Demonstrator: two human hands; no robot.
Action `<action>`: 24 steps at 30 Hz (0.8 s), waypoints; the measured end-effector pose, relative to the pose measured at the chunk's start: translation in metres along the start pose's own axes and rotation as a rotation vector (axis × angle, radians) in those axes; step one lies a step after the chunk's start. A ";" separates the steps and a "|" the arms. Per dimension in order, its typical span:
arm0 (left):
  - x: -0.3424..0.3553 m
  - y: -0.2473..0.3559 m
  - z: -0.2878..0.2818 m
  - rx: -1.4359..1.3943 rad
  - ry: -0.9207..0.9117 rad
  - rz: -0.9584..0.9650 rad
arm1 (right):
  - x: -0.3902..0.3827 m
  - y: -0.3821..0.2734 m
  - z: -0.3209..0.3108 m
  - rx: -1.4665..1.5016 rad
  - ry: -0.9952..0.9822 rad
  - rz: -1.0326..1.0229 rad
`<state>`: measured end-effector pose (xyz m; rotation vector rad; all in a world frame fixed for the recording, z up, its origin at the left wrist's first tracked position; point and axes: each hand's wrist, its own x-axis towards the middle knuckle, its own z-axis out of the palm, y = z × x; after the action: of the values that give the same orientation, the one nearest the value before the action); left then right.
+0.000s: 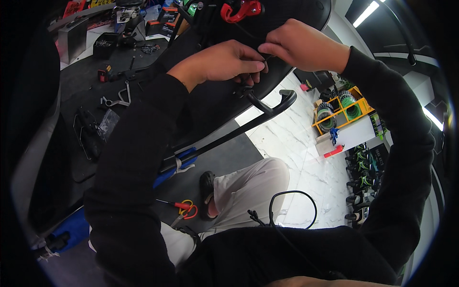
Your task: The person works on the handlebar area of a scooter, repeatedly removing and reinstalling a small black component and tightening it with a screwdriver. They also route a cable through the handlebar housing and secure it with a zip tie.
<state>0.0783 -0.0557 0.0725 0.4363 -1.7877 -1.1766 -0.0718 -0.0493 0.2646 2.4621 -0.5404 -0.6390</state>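
Note:
My left hand (222,63) and my right hand (299,44) meet over a long black padded surface (205,107), both with fingers pinched together. Between the fingertips is a thin, dark, wire-like piece, mostly hidden by the fingers. Just below my left fingers, the bent end of a black tubular bar (229,130) meets the black surface. Above my hands sits a red, curved part (242,10) with black pieces around it. Both of my arms are in black sleeves.
On the dark surface at left lie a metal tool (122,95), a clear plastic bag (109,122) and small parts. Scissors (187,209) lie low, near my leg. A yellow rack (356,112) holds tyres at right. A black cable loop (313,203) hangs before me.

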 end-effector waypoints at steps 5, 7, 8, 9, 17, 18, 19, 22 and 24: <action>0.003 -0.002 0.000 0.010 0.000 0.011 | -0.009 -0.004 -0.002 0.272 -0.038 0.190; 0.003 -0.002 -0.001 0.009 -0.017 0.012 | -0.015 0.000 0.005 0.350 0.044 0.112; 0.002 -0.002 -0.001 -0.009 -0.024 0.013 | -0.016 0.002 0.011 0.372 0.070 0.110; 0.002 -0.001 -0.001 -0.020 -0.027 0.016 | -0.016 0.003 0.017 0.426 0.132 0.030; 0.006 0.000 0.000 0.011 0.004 -0.003 | -0.010 -0.013 0.031 0.430 0.008 0.328; 0.007 0.000 0.001 0.019 0.012 -0.009 | -0.009 -0.016 0.029 0.640 -0.018 0.541; 0.008 0.000 0.002 0.028 0.020 -0.015 | -0.006 -0.017 0.026 0.859 -0.070 0.747; 0.009 0.001 0.003 0.066 0.012 -0.028 | -0.013 -0.018 0.025 0.575 -0.043 0.604; 0.008 0.004 0.001 0.095 0.001 0.001 | -0.019 -0.015 0.028 0.270 0.093 0.294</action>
<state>0.0743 -0.0587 0.0793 0.4906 -1.8484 -1.0938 -0.0992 -0.0393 0.2412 2.5693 -0.9839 -0.3485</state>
